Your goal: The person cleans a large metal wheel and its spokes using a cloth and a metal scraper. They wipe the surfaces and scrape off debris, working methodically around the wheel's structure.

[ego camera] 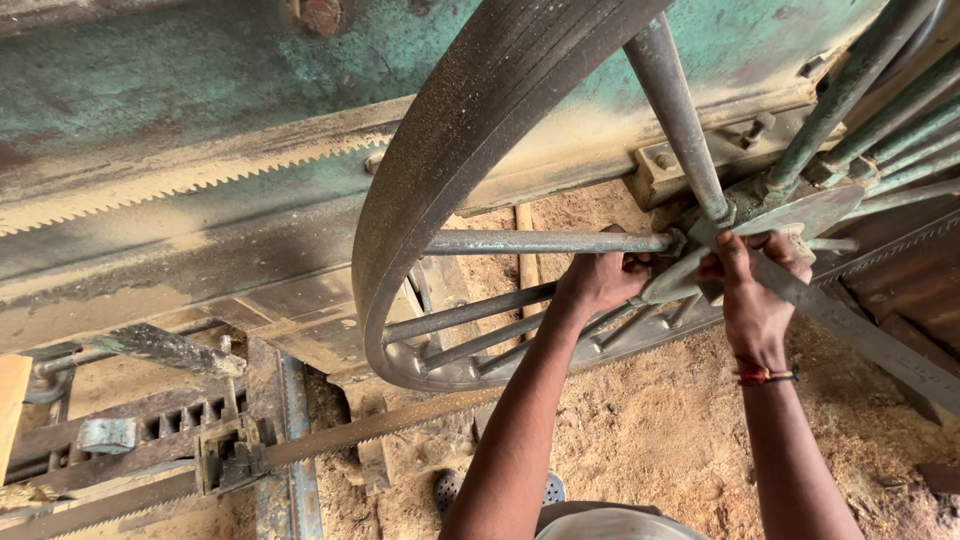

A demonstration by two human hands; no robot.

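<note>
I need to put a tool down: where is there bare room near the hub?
Sawdust ground between the forearms, and right of the right hand, is bare. Around the hub it is crowded: spokes, left hand, flat bar.

sawdust-covered floor (650, 440) under the machine; a small round perforated metal disc (447, 488) lies on it by a toothed saw blade (380, 425)

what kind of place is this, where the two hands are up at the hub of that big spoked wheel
Most likely a sawmill or timber workshop. A large spoked band wheel, a long toothed saw blade along the green machine frame, and sawdust covering the ground all point to it.
</note>
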